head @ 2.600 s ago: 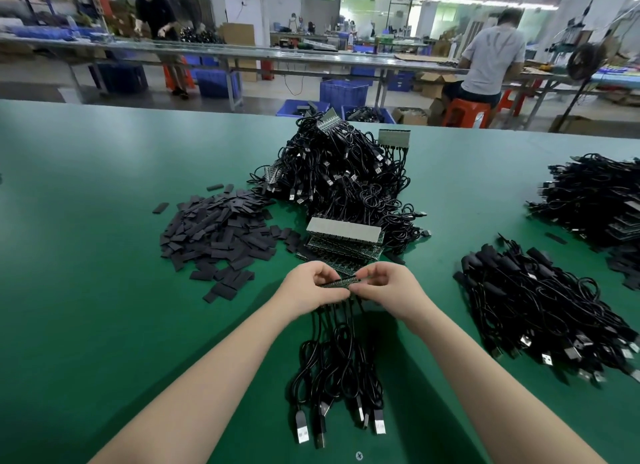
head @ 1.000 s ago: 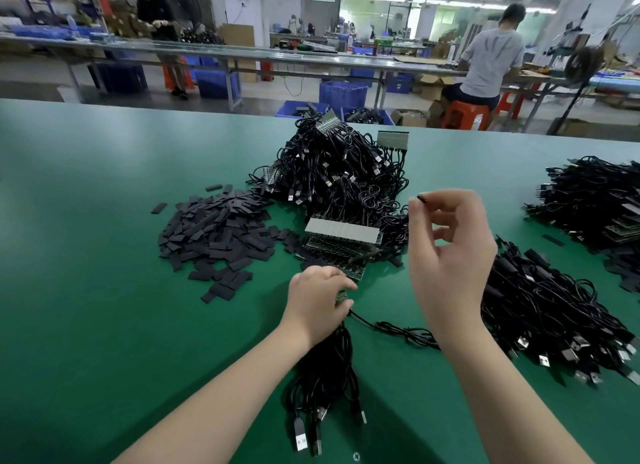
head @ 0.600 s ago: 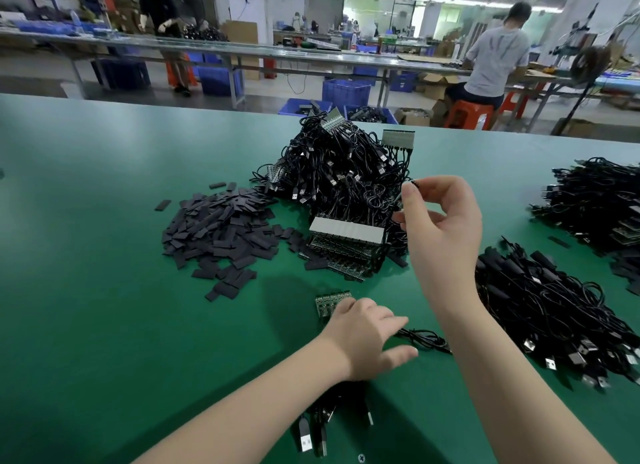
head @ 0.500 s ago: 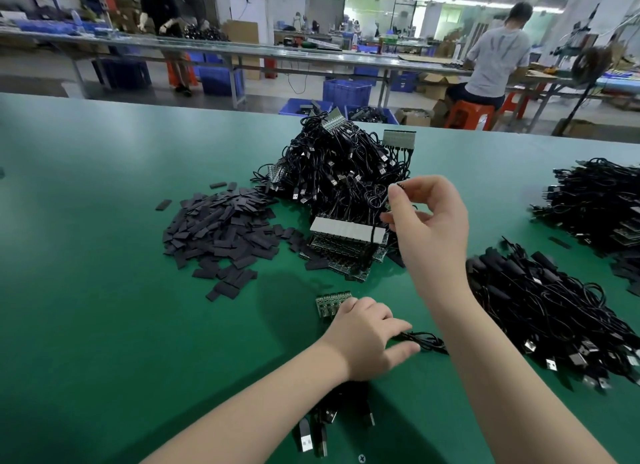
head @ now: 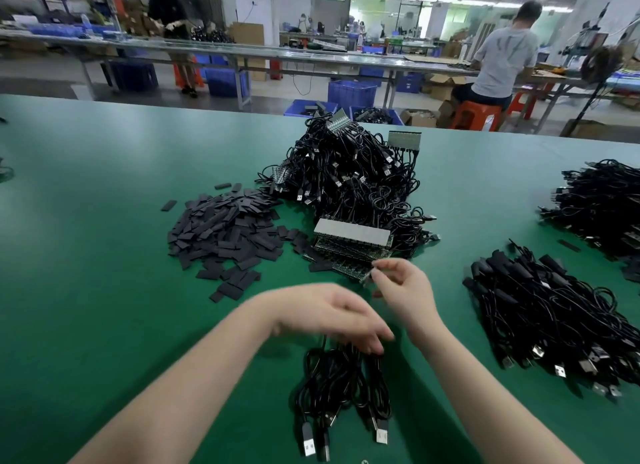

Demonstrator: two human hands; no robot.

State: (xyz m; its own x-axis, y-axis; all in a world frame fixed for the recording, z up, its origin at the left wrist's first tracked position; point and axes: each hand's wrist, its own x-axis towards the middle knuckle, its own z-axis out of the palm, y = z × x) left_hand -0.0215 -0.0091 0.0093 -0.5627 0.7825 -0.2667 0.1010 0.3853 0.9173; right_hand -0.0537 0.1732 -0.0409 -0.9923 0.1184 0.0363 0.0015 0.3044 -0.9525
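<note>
Since everything feeds from it, the big cable heap (head: 346, 179) sits mid-table toward the far edge, probably as raw stock within arm's reach. Sorted cable pile (head: 554, 325) lies toward the right edge, plugs mostly toward the near edge; looks like the done side. Another dark heap (head: 602, 203) sits at the right edge, farther back. Flat black sleeves (head: 225, 231) are dumped loose left of the big cable heap, likely so one can be picked off singly. Board stack (head: 353, 241) lies against that heap's near side, just beyond the hands. Cable bundle (head: 339, 384) lies at the near edge, middle, with plugs toward the person and cords running up to the hands. Left hand (head: 329, 314) is motion-blurred, its fingers stretched flat over the bundle's far end and gripping nothing; reads as pinning the cords down. Right hand (head: 405, 290) hovers just short of the board stack, thumb and forefinger pinched on a small part (head: 375, 268), likely next to be fitted. Can't tell if a cord hangs from it.

Room: factory hall, long benches (head: 311, 53) behind, blue crates (head: 351, 92) on the floor, one standing person (head: 166, 16), one seated person (head: 502, 54) on an orange stool (head: 476, 115). Table (head: 86, 307) has a plain matte green mat with slight glare toward the far left corner.
</note>
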